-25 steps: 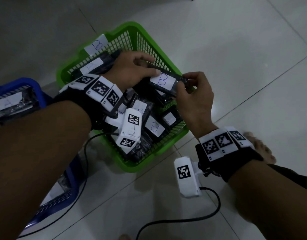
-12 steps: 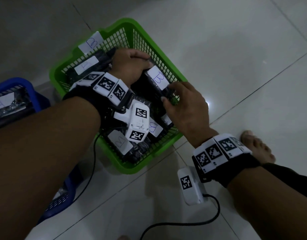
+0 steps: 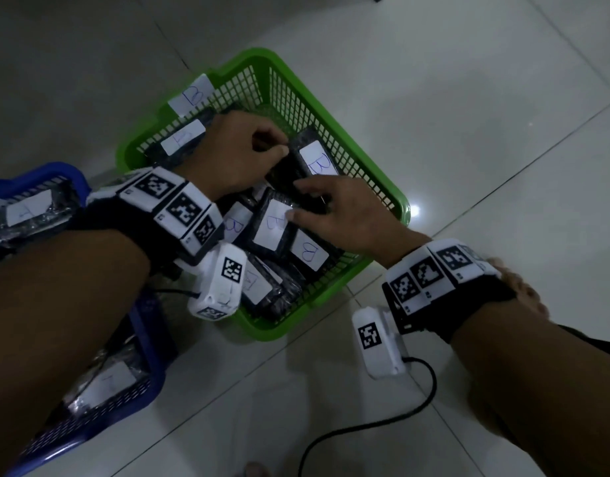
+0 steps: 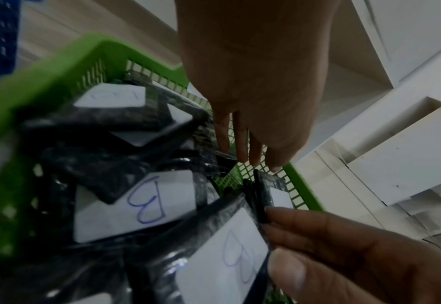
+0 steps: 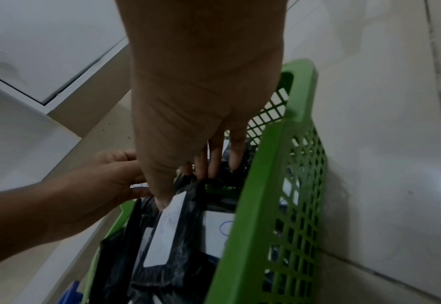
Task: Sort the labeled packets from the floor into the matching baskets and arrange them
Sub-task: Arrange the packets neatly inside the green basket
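Observation:
A green basket (image 3: 262,55) with a B tag (image 3: 191,96) holds several black packets with white B labels. One B packet (image 3: 317,160) leans against the basket's far right wall. My left hand (image 3: 279,149) curls round its left edge, thumb and fingers pinching it. My right hand (image 3: 317,201) lies spread over the packets just in front, its fingers across that packet's lower end. Its thumb presses the label of a middle packet (image 3: 272,222), which also shows in the right wrist view (image 5: 167,232). In the left wrist view my left fingers (image 4: 240,144) reach down behind the packets.
A blue basket (image 3: 35,173) with A-labelled packets (image 3: 28,211) stands to the left, partly under my left forearm. A bare foot (image 3: 523,287) is on the tiles right of the green basket. A black cable (image 3: 365,432) trails over the floor below my right wrist.
The B packet, held above the basket by both hands, has gone down into it against the right wall. My right hand let go of it and now lies spread on the packets.

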The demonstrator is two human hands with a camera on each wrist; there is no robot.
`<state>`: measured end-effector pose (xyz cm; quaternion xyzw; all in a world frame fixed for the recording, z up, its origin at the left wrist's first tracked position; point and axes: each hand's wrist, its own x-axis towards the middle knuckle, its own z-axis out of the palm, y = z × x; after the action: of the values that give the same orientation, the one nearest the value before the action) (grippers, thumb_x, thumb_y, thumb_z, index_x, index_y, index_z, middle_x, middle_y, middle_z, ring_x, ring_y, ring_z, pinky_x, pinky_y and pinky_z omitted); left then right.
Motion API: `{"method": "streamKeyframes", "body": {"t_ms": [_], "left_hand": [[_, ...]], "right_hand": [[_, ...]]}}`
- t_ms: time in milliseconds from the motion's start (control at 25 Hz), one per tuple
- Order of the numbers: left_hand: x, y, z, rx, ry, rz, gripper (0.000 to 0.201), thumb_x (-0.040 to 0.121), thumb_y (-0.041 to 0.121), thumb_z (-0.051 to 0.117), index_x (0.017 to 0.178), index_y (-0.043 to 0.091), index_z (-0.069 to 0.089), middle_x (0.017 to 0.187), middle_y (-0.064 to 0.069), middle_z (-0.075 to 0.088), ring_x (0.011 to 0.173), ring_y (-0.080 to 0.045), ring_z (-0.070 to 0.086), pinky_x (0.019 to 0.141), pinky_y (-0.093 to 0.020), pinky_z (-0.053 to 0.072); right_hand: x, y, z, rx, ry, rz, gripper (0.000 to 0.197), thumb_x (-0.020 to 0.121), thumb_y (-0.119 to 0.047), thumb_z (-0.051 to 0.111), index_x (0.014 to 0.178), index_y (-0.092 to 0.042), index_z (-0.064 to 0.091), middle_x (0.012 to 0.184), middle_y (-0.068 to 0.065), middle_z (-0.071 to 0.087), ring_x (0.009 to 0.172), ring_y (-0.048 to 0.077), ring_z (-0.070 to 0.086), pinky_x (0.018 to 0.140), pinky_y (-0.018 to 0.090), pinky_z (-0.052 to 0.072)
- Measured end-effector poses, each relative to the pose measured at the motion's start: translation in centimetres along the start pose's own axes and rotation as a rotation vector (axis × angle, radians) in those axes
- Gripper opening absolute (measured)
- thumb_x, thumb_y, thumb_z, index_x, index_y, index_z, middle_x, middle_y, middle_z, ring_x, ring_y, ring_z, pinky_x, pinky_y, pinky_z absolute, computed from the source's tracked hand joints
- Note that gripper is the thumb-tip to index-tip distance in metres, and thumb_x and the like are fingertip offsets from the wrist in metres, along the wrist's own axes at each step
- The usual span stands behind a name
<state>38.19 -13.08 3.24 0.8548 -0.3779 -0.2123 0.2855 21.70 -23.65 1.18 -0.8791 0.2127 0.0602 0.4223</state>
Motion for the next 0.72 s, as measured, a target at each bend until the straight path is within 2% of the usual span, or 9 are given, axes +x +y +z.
{"method": "streamKeyframes", "body": {"t_ms": [80,200,240,320,400,480,560,640,720], "left_hand": [[-1.1,-0.5,-0.8,0.027,-0.032,0.009,0.017,0.089,0.024,0.068,0.103,0.017,0.074,0.091,0.005,0.069,0.077,0.001,0.060,0.068,-0.005,0.040],[-2.1,-1.0,-1.2,0.042,-0.069,0.021,0.018,0.090,0.024,0.068,0.104,0.016,0.075,0.093,0.004,0.070,0.080,-0.002,0.061,0.071,-0.005,0.040],[-2.2,-1.0,-1.1,0.048,-0.076,0.027,0.017,0.090,0.024,0.068,0.104,0.016,0.075,0.092,0.004,0.070,0.078,0.001,0.060,0.069,-0.002,0.039],[-2.5,-1.0,-0.7,0.036,-0.081,0.042,0.016,0.089,0.023,0.068,0.102,0.015,0.075,0.089,0.005,0.069,0.074,0.010,0.057,0.064,0.004,0.038],[-2.7,-0.9,-0.5,0.002,-0.081,0.044,0.016,0.089,0.024,0.068,0.101,0.015,0.075,0.089,0.005,0.070,0.074,0.012,0.057,0.065,0.005,0.038],[-2.7,-0.8,-0.5,-0.034,-0.086,0.029,0.017,0.090,0.028,0.067,0.101,0.018,0.075,0.087,0.009,0.070,0.076,0.010,0.059,0.067,-0.001,0.042],[-2.8,-0.5,-0.5,-0.079,-0.107,0.003,0.020,0.089,0.035,0.068,0.101,0.021,0.075,0.085,0.013,0.069,0.078,0.007,0.061,0.070,-0.009,0.047],[-2.8,0.0,-0.3,-0.142,-0.131,-0.014,0.027,0.084,0.039,0.073,0.104,0.021,0.074,0.088,0.011,0.070,0.082,0.002,0.065,0.074,-0.015,0.053],[-2.6,0.6,0.2,-0.207,-0.144,-0.016,0.035,0.078,0.036,0.080,0.108,0.020,0.072,0.092,0.007,0.071,0.082,-0.002,0.066,0.075,-0.016,0.055]], "right_hand": [[0.4,-0.4,0.4,-0.020,-0.085,0.013,0.065,0.077,-0.049,0.076,0.132,-0.021,0.058,0.123,-0.004,0.066,0.109,0.009,0.061,0.095,0.024,0.047],[0.9,-0.6,0.8,-0.068,-0.072,0.029,0.065,0.075,-0.049,0.077,0.132,-0.025,0.057,0.120,-0.006,0.067,0.109,0.012,0.061,0.097,0.034,0.048],[1.0,-0.6,0.8,-0.078,-0.064,0.047,0.064,0.075,-0.050,0.077,0.132,-0.028,0.057,0.118,-0.008,0.067,0.109,0.011,0.061,0.098,0.035,0.047],[1.2,-0.7,0.6,-0.044,-0.053,0.089,0.057,0.076,-0.046,0.077,0.128,-0.030,0.060,0.108,-0.011,0.066,0.103,0.008,0.060,0.095,0.029,0.046],[1.2,-0.7,0.4,0.083,-0.037,0.116,0.049,0.078,-0.034,0.079,0.123,-0.025,0.064,0.096,-0.008,0.064,0.089,0.006,0.059,0.083,0.018,0.047],[1.2,-0.7,-0.2,0.268,0.032,0.152,0.040,0.081,-0.021,0.077,0.120,-0.019,0.067,0.090,0.002,0.066,0.073,0.007,0.059,0.069,0.015,0.048],[1.1,-0.4,-1.2,0.431,0.165,0.188,0.032,0.085,-0.011,0.070,0.116,-0.017,0.068,0.087,0.008,0.065,0.065,0.012,0.061,0.063,0.024,0.054],[0.8,-0.2,-2.0,0.582,0.303,0.203,0.032,0.086,-0.003,0.063,0.116,-0.015,0.066,0.086,0.010,0.064,0.065,0.017,0.065,0.063,0.030,0.057],[0.3,-0.2,-2.4,0.660,0.404,0.207,0.034,0.087,-0.001,0.059,0.116,-0.017,0.064,0.088,0.013,0.063,0.071,0.021,0.068,0.063,0.030,0.059]]}}
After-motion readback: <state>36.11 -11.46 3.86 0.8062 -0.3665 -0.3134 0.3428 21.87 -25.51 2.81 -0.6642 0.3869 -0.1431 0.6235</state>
